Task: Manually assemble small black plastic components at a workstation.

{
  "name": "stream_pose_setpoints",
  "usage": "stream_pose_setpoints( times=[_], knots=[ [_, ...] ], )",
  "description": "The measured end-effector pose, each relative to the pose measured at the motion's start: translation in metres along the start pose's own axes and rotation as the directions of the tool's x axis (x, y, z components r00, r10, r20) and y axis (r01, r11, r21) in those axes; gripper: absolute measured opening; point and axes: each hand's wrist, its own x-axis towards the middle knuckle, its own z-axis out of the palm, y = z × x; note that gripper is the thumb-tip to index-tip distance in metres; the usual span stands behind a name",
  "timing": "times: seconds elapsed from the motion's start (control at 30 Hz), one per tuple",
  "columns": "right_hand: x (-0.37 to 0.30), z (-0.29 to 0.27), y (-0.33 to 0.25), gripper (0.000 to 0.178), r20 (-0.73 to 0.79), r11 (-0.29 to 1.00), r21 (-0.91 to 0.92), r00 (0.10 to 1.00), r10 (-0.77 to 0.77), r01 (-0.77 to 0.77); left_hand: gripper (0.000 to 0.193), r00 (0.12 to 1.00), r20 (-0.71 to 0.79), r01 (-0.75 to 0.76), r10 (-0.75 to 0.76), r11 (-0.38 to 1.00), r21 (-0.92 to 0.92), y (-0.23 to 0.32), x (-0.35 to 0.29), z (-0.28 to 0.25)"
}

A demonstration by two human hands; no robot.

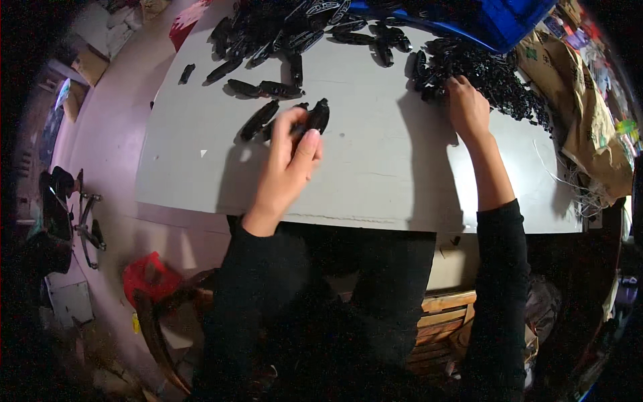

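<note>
My left hand [288,161] is closed around a long, black, oval plastic piece [320,115], held just above the white table; its fingers are slightly blurred. Close by on the tabletop lies a similar black piece [259,120], and part of another is hidden behind the fingers. Over to the right, my right hand [469,107] reaches into the near left edge of a heap of small black plastic parts [506,84]. Its fingertips are pinched together among the parts, and whatever they hold is hidden.
More long black pieces [274,40] are piled at the table's far left. A blue plastic bin [502,27] stands at the back right, beside brown sacks [569,87]. White strings [586,194] hang by the table's right edge. A red bag [151,275] is low on the left.
</note>
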Motion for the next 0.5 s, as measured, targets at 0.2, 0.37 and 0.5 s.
stream_pose_setpoints(
  times=[0.2, 0.37, 0.5],
  knots=[
    [-0.026, -0.018, -0.039, 0.006, -0.172, 0.990, 0.129, 0.982, 0.076, -0.054, 0.039, 0.984, -0.039, 0.153, -0.174, 0.936, -0.317, 0.001, -0.018, 0.020],
    [-0.039, -0.008, -0.038, 0.006, -0.096, 0.980, 0.163, 0.987, 0.128, -0.111, 0.035, 0.970, 0.096, 0.244, -0.225, 0.861, -0.446, -0.004, -0.021, 0.027],
    [-0.058, -0.022, -0.053, 0.005, -0.225, 0.873, 0.483, 0.953, 0.205, -0.074, 0.035, 0.976, 0.097, 0.216, -0.194, 0.900, -0.378, -0.009, -0.023, 0.036]
  ],
)
